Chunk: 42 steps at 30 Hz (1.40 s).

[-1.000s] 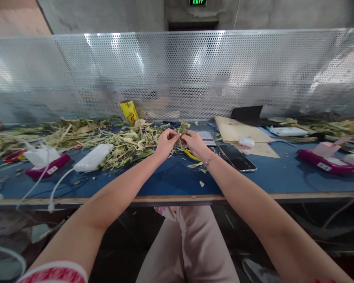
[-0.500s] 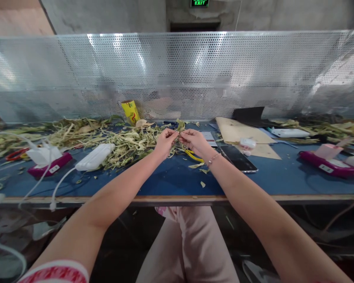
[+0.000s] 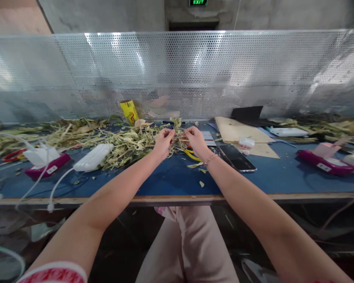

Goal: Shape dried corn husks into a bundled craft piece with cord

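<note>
My left hand [image 3: 163, 142] is closed in a pinch on a green leafy sprig [image 3: 176, 124], whose leaves stick up above the fingertips. My right hand [image 3: 195, 140] is a short way to its right, with thumb and fingers pinched together; whatever lies between them is too small to make out. Both hands are just above the blue tabletop [image 3: 177, 181]. A pile of dried, pale green leaves and stems [image 3: 126, 141] spreads beside my left hand. Beneath my right hand lie yellow-handled pliers or scissors [image 3: 192, 155], partly hidden, and a few loose leaf bits [image 3: 194, 165].
Right of my hands lie a black phone [image 3: 237, 158], brown paper [image 3: 242, 129] and a small white container [image 3: 246, 143]. A white power bank [image 3: 93, 157] and purple power strips [image 3: 47, 167] sit at the sides. A yellow can [image 3: 129, 111] leans before the perforated metal panel [image 3: 183, 70].
My hands were together at the sprig and are now a little apart. The right hand has moved slightly right, while the sprig remains with my left hand.
</note>
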Motion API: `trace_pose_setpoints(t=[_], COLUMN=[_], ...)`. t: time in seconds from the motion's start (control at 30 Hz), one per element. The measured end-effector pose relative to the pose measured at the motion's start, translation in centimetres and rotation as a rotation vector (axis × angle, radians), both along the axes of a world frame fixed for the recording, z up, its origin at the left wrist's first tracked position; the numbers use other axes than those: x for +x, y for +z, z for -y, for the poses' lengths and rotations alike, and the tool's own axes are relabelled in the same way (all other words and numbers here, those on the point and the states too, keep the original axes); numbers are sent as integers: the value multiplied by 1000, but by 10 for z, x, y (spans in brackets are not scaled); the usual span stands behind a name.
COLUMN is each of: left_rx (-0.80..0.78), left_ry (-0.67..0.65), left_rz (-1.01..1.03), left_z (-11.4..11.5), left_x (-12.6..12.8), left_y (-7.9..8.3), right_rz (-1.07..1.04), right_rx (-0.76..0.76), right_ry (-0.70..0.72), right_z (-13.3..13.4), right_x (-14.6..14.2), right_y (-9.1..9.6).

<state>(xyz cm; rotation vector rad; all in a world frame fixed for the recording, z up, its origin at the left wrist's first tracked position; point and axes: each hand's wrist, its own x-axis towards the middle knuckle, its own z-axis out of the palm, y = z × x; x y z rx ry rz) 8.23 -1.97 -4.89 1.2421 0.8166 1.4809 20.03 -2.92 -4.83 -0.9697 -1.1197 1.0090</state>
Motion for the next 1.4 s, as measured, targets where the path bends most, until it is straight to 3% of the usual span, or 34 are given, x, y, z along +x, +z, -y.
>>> trace_pose_setpoints(t=[0.13, 0.27, 0.4, 0.63, 0.83, 1.03, 1.4], left_rx=[-9, 59, 181, 246, 196, 244, 277], left_ry=[-6, -28, -23, -21, -21, -48, -32], left_rz=[11, -52, -105, -181, -149, -164, -169], left_z=[1, 4, 3, -1, 4, 10, 5], left_x=[1, 3, 4, 2, 3, 5, 4], left_y=[0, -2, -5, -9, -4, -1, -4], right_rz=[-101, -146, -172, -128, 73, 90, 36], right_rx=[-83, -118, -126, -64, 45, 148, 99], right_ry=[109, 117, 140, 168, 14, -138, -12], right_z=[8, 8, 7, 10, 4, 1, 5], right_x=[-7, -9, -8, -5, -2, -2, -9], right_y=[3, 3, 4, 5, 0, -3, -1])
